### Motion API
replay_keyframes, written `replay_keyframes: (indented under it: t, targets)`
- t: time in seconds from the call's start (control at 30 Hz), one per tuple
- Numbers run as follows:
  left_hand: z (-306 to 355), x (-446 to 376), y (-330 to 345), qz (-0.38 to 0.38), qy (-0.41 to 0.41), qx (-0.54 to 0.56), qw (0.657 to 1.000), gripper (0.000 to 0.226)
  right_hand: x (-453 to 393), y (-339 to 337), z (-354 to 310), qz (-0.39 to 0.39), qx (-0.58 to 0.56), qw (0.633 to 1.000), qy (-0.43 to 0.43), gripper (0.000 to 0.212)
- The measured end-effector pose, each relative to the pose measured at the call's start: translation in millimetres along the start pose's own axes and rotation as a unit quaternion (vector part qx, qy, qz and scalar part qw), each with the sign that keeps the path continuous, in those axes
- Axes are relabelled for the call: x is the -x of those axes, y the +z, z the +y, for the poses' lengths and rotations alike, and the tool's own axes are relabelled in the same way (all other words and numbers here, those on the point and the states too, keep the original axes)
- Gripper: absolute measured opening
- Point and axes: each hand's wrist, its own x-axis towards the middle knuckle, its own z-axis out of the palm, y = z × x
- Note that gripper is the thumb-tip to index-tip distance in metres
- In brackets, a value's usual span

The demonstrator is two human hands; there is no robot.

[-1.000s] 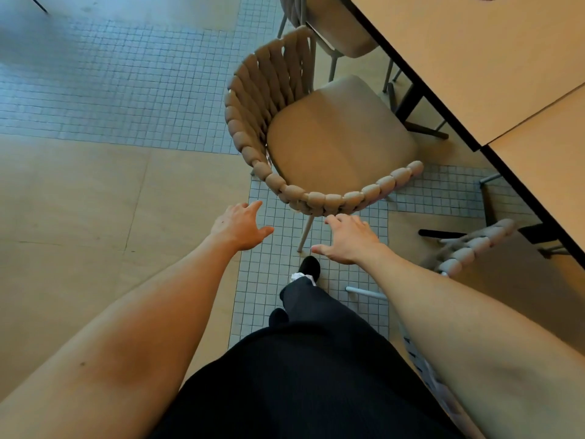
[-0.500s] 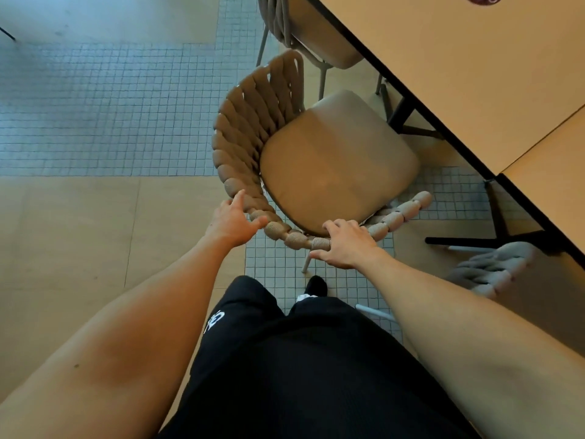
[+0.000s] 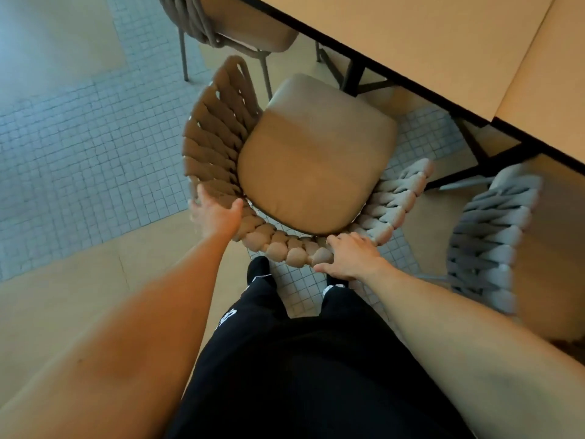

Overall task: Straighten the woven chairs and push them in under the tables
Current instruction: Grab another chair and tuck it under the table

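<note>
A tan woven chair [image 3: 310,172] with a padded seat stands in front of me, its open side turned toward the table [image 3: 443,49] at the upper right. My left hand [image 3: 217,213] grips the braided back rim on the left. My right hand [image 3: 351,256] grips the same rim lower right, fingers curled over it. The seat's front edge lies close to the table's dark edge, not under it.
A second woven chair [image 3: 231,23] stands at the top, partly under the table. A grey-looking woven chair [image 3: 487,236] sits at the right beside the black table legs [image 3: 474,153]. My black-trousered legs and shoes [image 3: 258,270] stand right behind the chair. Tiled floor [image 3: 79,147] spreads left.
Both hands reached forward from empty air and closed on the chair's back rim. The chair has since turned, its seat now facing the table more squarely, and I have stepped closer.
</note>
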Motion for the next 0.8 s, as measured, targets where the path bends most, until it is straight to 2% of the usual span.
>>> replay_keyframes:
  t: [0.1,0.2,0.27,0.4,0.53,0.63,0.8]
  targets:
    - [-7,-32,-9,-0.001,-0.118,0.164,0.979,0.099,-3,10,-20,-0.01,-0.001,1.0,0.021,0.069]
    - [-10,-56,-12,-0.056,-0.18,0.242,0.952,0.093,-7,16,-35,-0.006,-0.013,0.999,0.046,0.069]
    - [-11,-70,-12,-0.1,-0.204,0.275,0.934,0.081,-9,17,-42,-0.011,-0.007,0.998,0.059,0.069]
    - [-14,-92,-11,-0.145,-0.232,0.291,0.917,0.049,-17,18,-53,-0.027,0.007,0.997,0.07,0.07]
    - [-18,-107,-7,-0.166,-0.248,0.279,0.913,0.054,-22,22,-60,-0.03,0.041,0.996,0.071,0.076]
    - [-16,-105,-7,-0.14,-0.24,0.262,0.924,0.059,-19,28,-61,-0.014,0.083,0.994,0.068,0.076]
    - [-23,-93,-4,-0.145,-0.239,0.266,0.923,0.056,-5,37,-60,-0.006,0.072,0.995,0.076,0.074]
